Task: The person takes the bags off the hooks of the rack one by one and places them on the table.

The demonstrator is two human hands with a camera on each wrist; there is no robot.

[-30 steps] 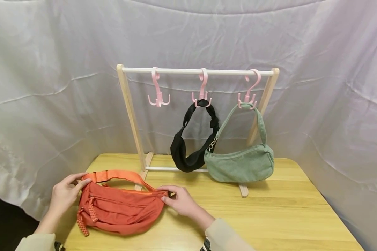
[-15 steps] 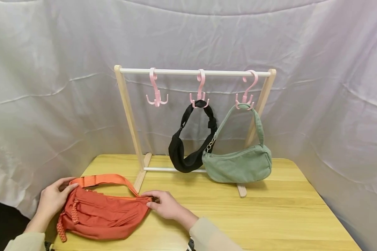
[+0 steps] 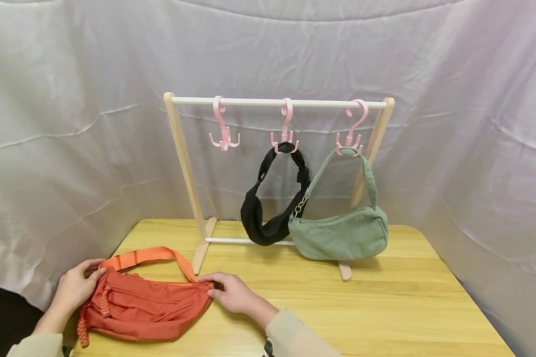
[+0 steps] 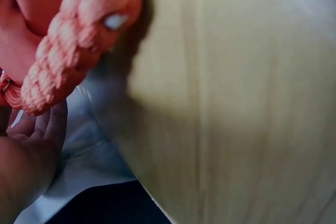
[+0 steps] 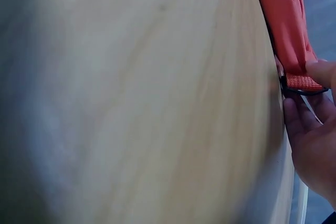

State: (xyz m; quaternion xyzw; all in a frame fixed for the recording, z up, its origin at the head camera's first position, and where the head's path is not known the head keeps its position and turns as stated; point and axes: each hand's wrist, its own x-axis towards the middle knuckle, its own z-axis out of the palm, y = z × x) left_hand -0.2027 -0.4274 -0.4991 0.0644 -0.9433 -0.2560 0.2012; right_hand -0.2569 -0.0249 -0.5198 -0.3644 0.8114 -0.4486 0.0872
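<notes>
An orange-red waist bag (image 3: 149,310) lies at the table's front left, its orange strap (image 3: 154,254) arched up behind it. With thumb and fingers, my left hand (image 3: 74,289) holds the bag's left top corner. My right hand (image 3: 233,293) pinches the opposite end; in the right wrist view, its thumb presses near the webbing and a dark buckle (image 5: 302,92). A braided zipper pull (image 4: 79,40) hangs close to the left wrist camera. Part of the left hand's grip is hidden behind the bag.
Behind stands a wooden rack with a white rail (image 3: 250,102) and pink hooks. A black bag (image 3: 265,230) hangs from the middle hook (image 3: 286,129), a green bag (image 3: 339,235) from the right one. The left hook (image 3: 225,136) bears nothing. Grey cloth surrounds the table (image 3: 384,307).
Both hands have moved left with the waist bag, mostly in the first half second. Since then the left hand has shifted slightly down. The hanging bags stay on their hooks.
</notes>
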